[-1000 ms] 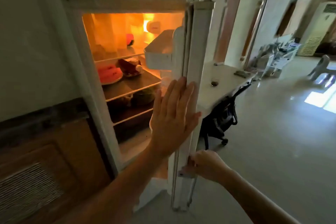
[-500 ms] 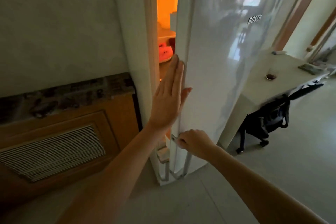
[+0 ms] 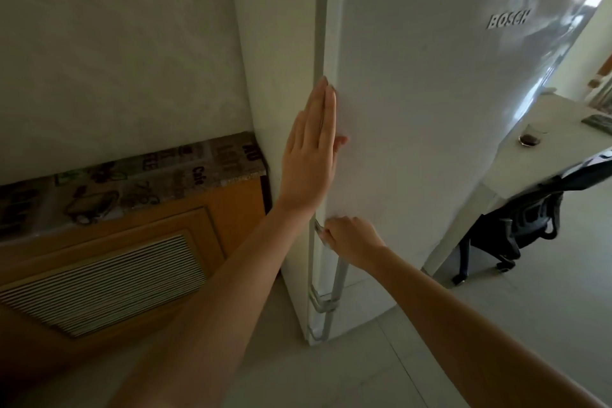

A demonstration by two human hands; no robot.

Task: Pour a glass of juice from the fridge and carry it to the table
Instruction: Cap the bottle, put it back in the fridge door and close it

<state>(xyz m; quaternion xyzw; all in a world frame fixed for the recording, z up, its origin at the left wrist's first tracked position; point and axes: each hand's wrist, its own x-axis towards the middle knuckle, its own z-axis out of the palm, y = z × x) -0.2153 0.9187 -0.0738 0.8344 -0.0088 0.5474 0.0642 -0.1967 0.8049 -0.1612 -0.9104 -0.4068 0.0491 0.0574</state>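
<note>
The white fridge door (image 3: 430, 109) is closed flush against the fridge body (image 3: 278, 76); no light shows from inside. My left hand (image 3: 311, 156) lies flat on the door's left edge, fingers straight and together. My right hand (image 3: 351, 237) is curled around the top of the metal door handle (image 3: 337, 278) lower down. A glass (image 3: 531, 136) with dark juice in its bottom stands on the white table (image 3: 543, 169) to the right, behind the fridge.
A wooden cabinet (image 3: 132, 258) with a slatted vent and a patterned top stands left of the fridge. A black office chair (image 3: 523, 225) is tucked under the table. Pale tiled floor (image 3: 546, 325) stretches to the right.
The fridge door has swung from wide open to fully closed, hiding the lit shelves. Both hands stayed on the door, the left flat and the right on the handle.
</note>
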